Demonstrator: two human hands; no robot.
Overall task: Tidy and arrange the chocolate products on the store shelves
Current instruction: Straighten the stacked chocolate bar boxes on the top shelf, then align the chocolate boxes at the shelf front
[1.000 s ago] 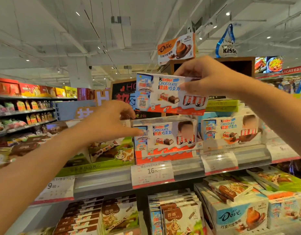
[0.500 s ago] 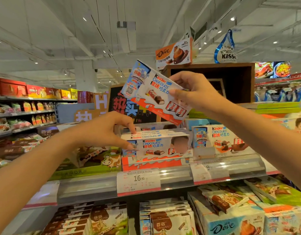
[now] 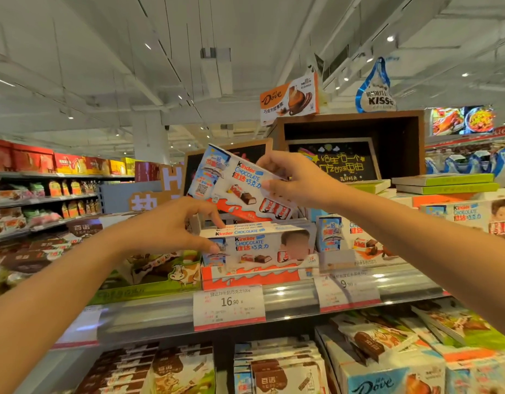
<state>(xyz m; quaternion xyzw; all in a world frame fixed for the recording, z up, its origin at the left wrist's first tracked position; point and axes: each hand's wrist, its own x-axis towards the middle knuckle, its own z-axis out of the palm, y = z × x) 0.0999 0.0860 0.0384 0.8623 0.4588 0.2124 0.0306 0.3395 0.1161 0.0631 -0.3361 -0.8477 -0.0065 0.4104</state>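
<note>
**Kinder box held tilted above the shelf stack**

A white Kinder Chocolate box [image 3: 240,184], with blue lettering, an orange-red lower edge and pictured bars, is held in the air, tilted so its left end is high and its right end dips toward 4 o'clock. The right hand [image 3: 295,180] pinches its right end. Just below, at 6 o'clock from it, a stack of matching Kinder boxes [image 3: 260,247] stands face-forward on the shelf [image 3: 288,308], in an orange-red display tray. The left hand [image 3: 166,226] grips the stack's left end.
</note>
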